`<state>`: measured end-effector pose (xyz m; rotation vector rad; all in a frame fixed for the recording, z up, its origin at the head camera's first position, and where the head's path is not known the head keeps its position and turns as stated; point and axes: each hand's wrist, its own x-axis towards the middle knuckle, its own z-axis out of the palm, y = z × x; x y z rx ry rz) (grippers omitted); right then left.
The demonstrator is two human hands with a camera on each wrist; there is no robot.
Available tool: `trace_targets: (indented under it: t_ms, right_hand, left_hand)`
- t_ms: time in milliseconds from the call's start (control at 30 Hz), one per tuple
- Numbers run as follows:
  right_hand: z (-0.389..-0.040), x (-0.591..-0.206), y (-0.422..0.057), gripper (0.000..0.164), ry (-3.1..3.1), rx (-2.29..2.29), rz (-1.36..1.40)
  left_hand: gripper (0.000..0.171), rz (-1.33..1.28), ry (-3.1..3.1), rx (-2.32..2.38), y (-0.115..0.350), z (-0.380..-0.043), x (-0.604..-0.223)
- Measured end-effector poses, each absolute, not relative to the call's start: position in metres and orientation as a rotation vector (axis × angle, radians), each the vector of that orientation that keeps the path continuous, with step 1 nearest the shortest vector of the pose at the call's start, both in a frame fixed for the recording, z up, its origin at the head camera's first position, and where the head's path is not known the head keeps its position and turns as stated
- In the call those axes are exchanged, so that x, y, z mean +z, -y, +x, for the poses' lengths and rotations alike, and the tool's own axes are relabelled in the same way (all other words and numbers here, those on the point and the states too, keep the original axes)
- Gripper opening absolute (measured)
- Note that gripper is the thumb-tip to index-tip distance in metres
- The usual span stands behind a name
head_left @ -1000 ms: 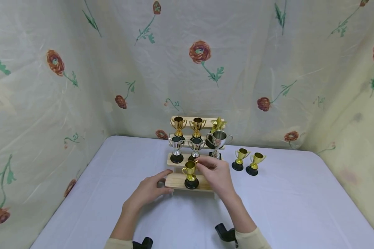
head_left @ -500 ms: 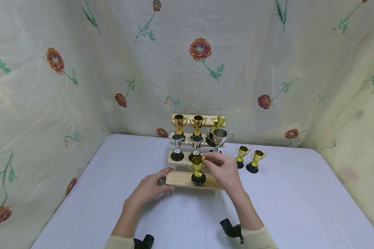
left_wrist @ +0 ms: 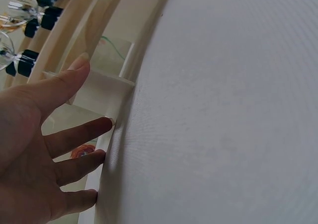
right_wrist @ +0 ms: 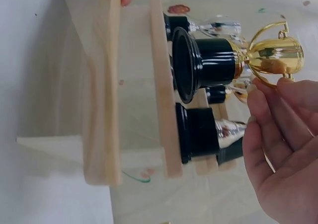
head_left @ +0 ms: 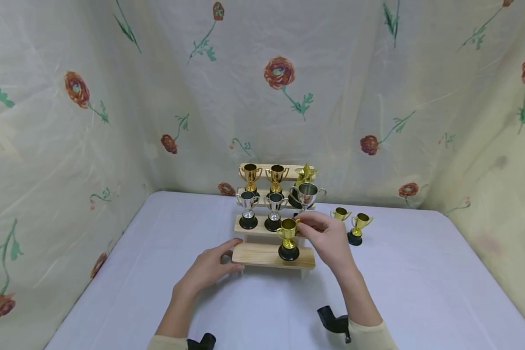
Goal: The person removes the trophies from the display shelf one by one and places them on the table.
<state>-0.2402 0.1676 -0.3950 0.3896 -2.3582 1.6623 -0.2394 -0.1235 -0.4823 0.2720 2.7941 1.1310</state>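
My right hand (head_left: 328,240) pinches a handle of a small gold trophy cup (head_left: 288,233) between thumb and fingertips. The black base of this trophy (right_wrist: 213,60) hangs over the right part of the lowest step (head_left: 258,255) of a wooden tiered stand, its underside showing in the right wrist view. At the left end of that step is my left hand (head_left: 207,266), fingers spread and nearly straight. In the left wrist view its thumb (left_wrist: 77,72) lies at the step's edge, with the other fingertips close to the white support (left_wrist: 99,92).
Two silver cups (head_left: 247,204) and a larger silver cup (head_left: 307,194) stand on the second step. Behind are two gold cups (head_left: 277,177) and a gold star trophy (head_left: 306,173). Another gold cup (head_left: 359,223) stands right of the stand, with one partly hidden beside it.
My right hand has moved right with the gold trophy, from the middle of the lowest step to its right part. My left hand has stayed at the step's left end.
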Motion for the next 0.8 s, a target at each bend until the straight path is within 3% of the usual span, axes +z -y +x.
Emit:
trace_targets:
  t_ms: [800]
  right_hand:
    - [-0.247,-0.391,-0.226,0.017,2.264,1.527,0.240]
  left_hand:
    - [0.067,0.265,-2.818,1.094,0.123,-0.238,-0.486]
